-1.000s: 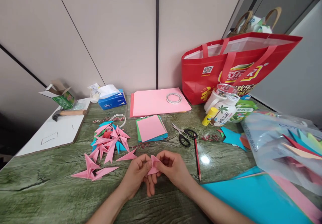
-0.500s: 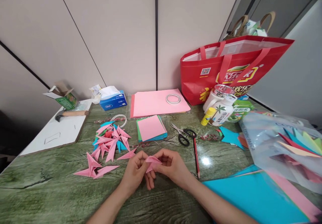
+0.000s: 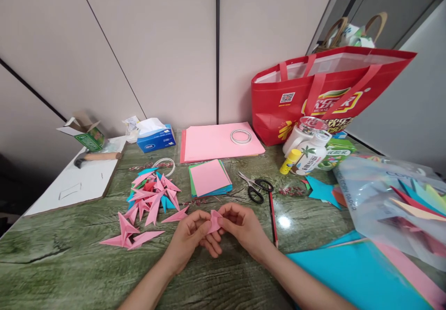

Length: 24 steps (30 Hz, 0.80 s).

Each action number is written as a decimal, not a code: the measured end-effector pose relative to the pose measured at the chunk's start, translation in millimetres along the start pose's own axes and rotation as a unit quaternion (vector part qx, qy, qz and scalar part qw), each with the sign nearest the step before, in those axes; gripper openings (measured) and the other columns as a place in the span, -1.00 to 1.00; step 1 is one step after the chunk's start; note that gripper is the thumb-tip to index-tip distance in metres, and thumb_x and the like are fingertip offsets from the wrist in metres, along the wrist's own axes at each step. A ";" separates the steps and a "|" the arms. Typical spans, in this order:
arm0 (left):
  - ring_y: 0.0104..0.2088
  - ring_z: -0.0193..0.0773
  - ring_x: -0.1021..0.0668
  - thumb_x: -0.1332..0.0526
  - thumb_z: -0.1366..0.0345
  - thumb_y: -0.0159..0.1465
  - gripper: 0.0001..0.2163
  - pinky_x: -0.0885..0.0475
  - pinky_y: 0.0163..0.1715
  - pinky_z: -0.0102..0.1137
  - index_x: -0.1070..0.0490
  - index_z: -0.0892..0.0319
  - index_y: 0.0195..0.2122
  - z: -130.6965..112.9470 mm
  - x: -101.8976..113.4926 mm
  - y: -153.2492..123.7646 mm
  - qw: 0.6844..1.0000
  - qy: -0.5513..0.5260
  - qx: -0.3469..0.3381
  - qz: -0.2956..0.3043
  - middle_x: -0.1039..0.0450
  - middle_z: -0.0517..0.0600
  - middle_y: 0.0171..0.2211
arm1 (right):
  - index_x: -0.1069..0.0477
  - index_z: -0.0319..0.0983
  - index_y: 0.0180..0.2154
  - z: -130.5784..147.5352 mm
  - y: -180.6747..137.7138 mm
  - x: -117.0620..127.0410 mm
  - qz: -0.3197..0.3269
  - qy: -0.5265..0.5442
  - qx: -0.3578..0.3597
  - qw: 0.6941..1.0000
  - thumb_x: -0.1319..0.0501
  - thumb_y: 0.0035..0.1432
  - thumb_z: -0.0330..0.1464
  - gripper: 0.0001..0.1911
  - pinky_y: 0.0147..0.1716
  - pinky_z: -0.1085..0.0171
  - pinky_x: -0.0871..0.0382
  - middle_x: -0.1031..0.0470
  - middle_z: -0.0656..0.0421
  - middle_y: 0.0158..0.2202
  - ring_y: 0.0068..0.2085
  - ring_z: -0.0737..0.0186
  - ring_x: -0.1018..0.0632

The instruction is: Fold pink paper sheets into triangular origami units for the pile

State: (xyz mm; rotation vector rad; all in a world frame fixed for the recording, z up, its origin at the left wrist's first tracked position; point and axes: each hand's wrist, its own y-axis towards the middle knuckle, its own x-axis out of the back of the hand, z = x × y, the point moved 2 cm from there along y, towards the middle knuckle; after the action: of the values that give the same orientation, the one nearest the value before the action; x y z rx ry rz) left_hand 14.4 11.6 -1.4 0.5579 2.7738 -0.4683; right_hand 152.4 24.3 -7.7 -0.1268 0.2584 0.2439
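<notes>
A small piece of folded pink paper (image 3: 214,222) is pinched between my two hands above the green table. My left hand (image 3: 191,236) grips its left side between thumb and fingers. At its right side, the thumb and fingertips of my right hand (image 3: 240,226) press on the paper. To the left lies a heap of folded pink paper pieces (image 3: 155,194) mixed with blue, green and red ones. Nearer to me are more pink pointed pieces (image 3: 127,233). Beyond my hands sits a stack of square paper (image 3: 210,177), pink on top.
Scissors (image 3: 255,187) and a red pencil (image 3: 273,219) lie right of the stack. Large pink sheets (image 3: 209,142) carry a tape roll (image 3: 240,137). A glue stick (image 3: 290,161), white bottle (image 3: 310,154), red bag (image 3: 272,110), blue sheets (image 3: 355,273), tissue box (image 3: 156,139) and hammer (image 3: 99,158) surround them.
The folded pink paper has turned and shifted slightly right between my fingers, showing a more upright side. Both hands keep their pinch, with small finger movements.
</notes>
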 end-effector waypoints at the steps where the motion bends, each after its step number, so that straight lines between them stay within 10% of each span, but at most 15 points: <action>1: -0.64 -0.29 -0.52 -0.13 0.26 0.17 -0.85 -0.42 -0.68 -0.45 -0.27 0.25 -0.36 0.5 0.1 0.0 1.000 0.009 -0.005 -0.002 -0.44 -0.02 -0.57 | -0.37 -0.27 -0.45 -0.5 -0.2 -0.9 0.004 0.001 -0.003 1.000 -0.27 -0.10 -0.27 -0.80 -0.51 0.40 -0.30 -0.37 0.26 -0.54 -0.53 0.41 -0.37; 12: -0.67 -0.35 -0.47 -0.16 0.24 0.14 -0.86 -0.39 -0.67 -0.46 -0.28 0.22 -0.41 -1.5 -4.9 -0.1 0.990 0.099 -0.063 -0.080 -0.38 -0.11 -0.62 | -0.41 -0.24 -0.42 5.0 -6.8 -4.6 -0.035 -0.183 0.127 0.974 -0.16 0.01 -0.40 -0.93 -0.37 0.33 -0.33 -0.40 0.16 -0.42 -0.36 0.27 -0.43; 20: -0.63 -0.35 -0.44 -0.14 0.29 0.14 -0.92 -0.35 -0.60 -0.50 -0.39 0.15 -0.37 3.4 4.8 -4.2 0.929 0.315 -0.144 -0.128 -0.37 -0.12 -0.64 | -0.41 -0.23 -0.38 5.4 -11.4 -8.2 -0.035 -0.200 0.107 0.973 -0.24 -0.08 -0.38 -0.87 -0.40 0.35 -0.30 -0.48 0.20 -0.45 -0.41 0.28 -0.45; 24: -0.62 -0.34 -0.46 -0.14 0.28 0.14 -0.91 -0.38 -0.61 -0.48 -0.35 0.16 -0.34 2.9 3.3 -3.4 0.949 0.253 -0.137 -0.128 -0.39 -0.12 -0.61 | -0.43 -0.25 -0.42 2.5 -9.7 -5.3 -0.058 -0.188 0.095 0.976 -0.21 -0.01 -0.34 -0.89 -0.42 0.33 -0.31 -0.49 0.18 -0.47 -0.42 0.27 -0.46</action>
State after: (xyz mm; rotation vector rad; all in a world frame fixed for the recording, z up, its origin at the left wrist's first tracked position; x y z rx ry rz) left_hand 10.7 8.6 -4.2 0.2794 3.3442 0.0288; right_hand 150.5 14.1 -3.0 0.0950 -0.1020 0.1229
